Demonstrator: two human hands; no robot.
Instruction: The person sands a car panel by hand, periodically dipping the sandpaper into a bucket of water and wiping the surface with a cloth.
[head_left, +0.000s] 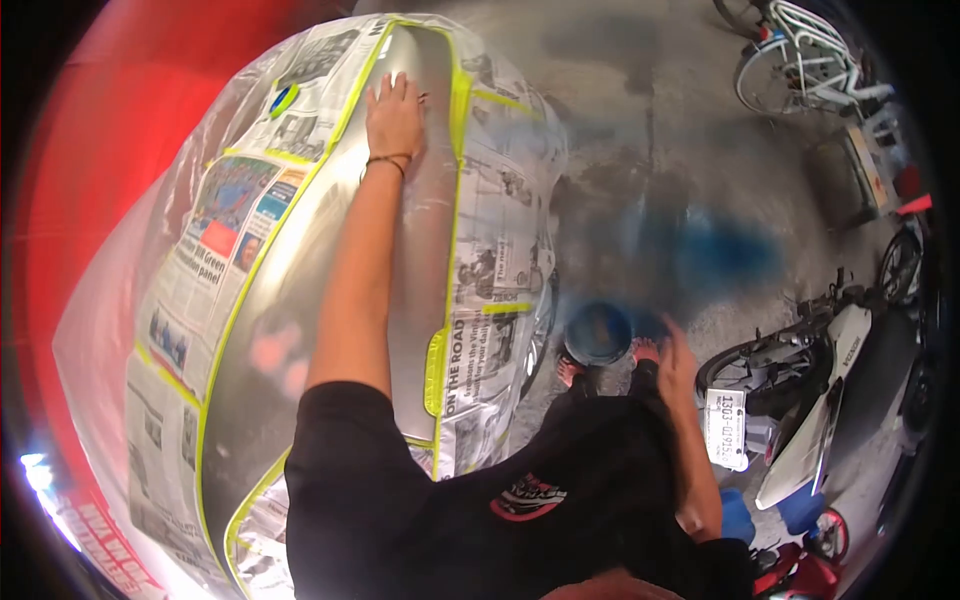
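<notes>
My left hand (395, 115) lies flat, fingers spread, on a bare silver car panel (300, 270) near its far end. The panel is framed by yellow masking tape (455, 200) and newspaper (495, 270) taped around it. A thin band circles that wrist. My right hand (677, 358) hangs down at my side, fingers loosely apart, holding nothing, just right of a blue bucket (598, 332) on the concrete floor by my feet.
Clear plastic sheeting (110, 310) covers the red car body on the left. A white motorbike (820, 390) with a number plate stands close at right. Bicycles (800, 55) lean at the far right. Blue paint stains (720, 260) mark the floor.
</notes>
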